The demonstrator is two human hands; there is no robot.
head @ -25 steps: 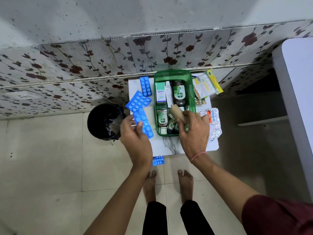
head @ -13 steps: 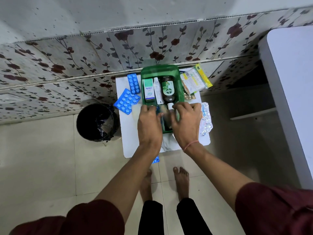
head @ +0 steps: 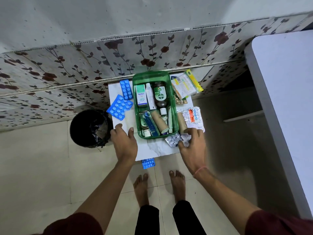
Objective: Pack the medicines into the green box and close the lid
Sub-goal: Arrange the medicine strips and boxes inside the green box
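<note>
The green box (head: pixel 137 116) sits open on a small white table (head: pixel 152 149), its lid (head: pixel 150 76) tipped back toward the wall. Inside lie an Optibex carton (head: pixel 141 95), a Dettol bottle (head: pixel 160 95), a white tube, a brown roll (head: pixel 159 121) and a blue strip. My left hand (head: pixel 124 141) rests open on the table just left of the box. My right hand (head: pixel 193 146) is at the box's front right corner, thumb and fingers closed on silver blister strips (head: pixel 173 139). A second brown roll (head: pixel 181 122) lies outside, touching the box's right wall.
Two blue blister packs (head: pixel 120 107) lie left of the box, and another (head: pixel 148 163) is on the floor by my feet. A silver-and-orange strip (head: pixel 193 117) and a sachet packet (head: pixel 186 85) lie to the right. A black bin (head: pixel 89 128) stands left, a large white table (head: pixel 284 99) right.
Both hands have left the inside of the box. The left hand moved out to the table on the left; the right moved to the silver strips. The blue strip and brown roll now lie in the box.
</note>
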